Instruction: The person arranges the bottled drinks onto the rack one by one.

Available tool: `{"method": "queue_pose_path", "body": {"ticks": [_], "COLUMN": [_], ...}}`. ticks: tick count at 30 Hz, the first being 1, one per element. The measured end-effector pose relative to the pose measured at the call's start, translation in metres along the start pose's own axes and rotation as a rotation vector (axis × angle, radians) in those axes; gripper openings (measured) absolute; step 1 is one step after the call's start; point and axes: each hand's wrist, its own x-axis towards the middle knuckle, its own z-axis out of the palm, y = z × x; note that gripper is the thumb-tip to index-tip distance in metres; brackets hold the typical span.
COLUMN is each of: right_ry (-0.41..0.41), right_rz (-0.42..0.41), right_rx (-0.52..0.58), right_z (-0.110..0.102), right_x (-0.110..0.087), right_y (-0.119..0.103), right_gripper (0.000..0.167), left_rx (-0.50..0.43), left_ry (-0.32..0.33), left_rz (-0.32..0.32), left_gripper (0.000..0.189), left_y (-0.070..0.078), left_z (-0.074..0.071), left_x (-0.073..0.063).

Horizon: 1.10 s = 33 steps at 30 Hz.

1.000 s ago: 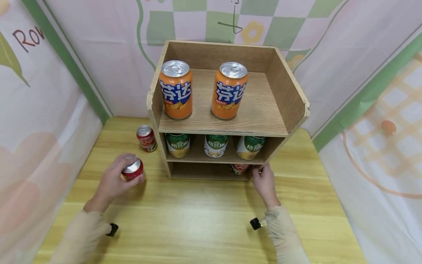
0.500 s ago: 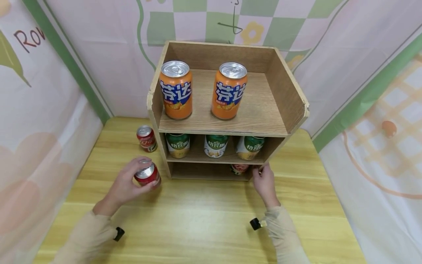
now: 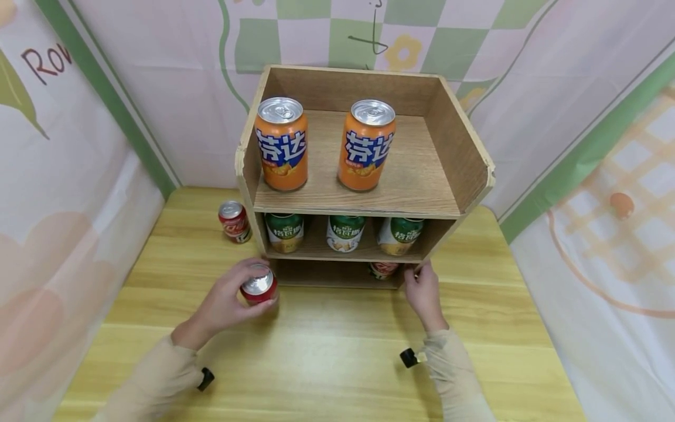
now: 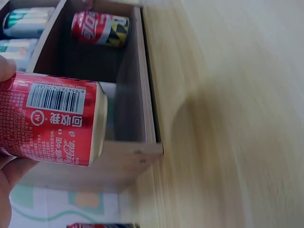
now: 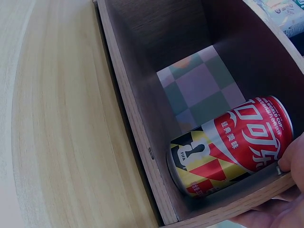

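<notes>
A red Coca-Cola can is held by my left hand, thumb and fingers on either side of it, in front of the shelf's lower left corner. In the left wrist view the held can appears off the table, its barcode facing the camera. My right hand pinches the right side panel of the wooden shelf near the bottom, the thumb on the panel's front edge. Just inside that panel, another Coca-Cola can stands in the bottom compartment. A third Coca-Cola can stands on the table left of the shelf.
Two orange Fanta cans stand on the top shelf. Three green-and-white cans are lined up in the middle compartment. The wooden table meets patterned cloth walls at the back and sides.
My left hand has carried its Coca-Cola can rightward and slightly nearer me, from beside the standing can to the shelf's lower left corner. The right hand stays on the panel.
</notes>
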Motion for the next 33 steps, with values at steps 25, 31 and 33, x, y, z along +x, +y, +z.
{"method": "queue_pose_path", "body": {"ticks": [25, 31, 33], "right_ry": [-0.023, -0.026, -0.019], "right_rz": [0.021, 0.018, 0.015], "right_rx": [0.017, 0.019, 0.018], "right_z": [-0.002, -0.002, -0.001], "right_x": [0.000, -0.001, -0.001], "right_y": [-0.003, -0.003, -0.002], "right_gripper": [0.035, 0.034, 0.032], "left_rx": [-0.055, -0.052, -0.060], "left_ry": [-0.079, -0.089, -0.093], "left_rz": [-0.005, 0.001, 0.001], "left_gripper": [0.061, 0.062, 0.061], "left_y": [0.006, 0.004, 0.003], "left_z": [0.053, 0.065, 0.069], "left_x": [0.017, 0.022, 0.023]}}
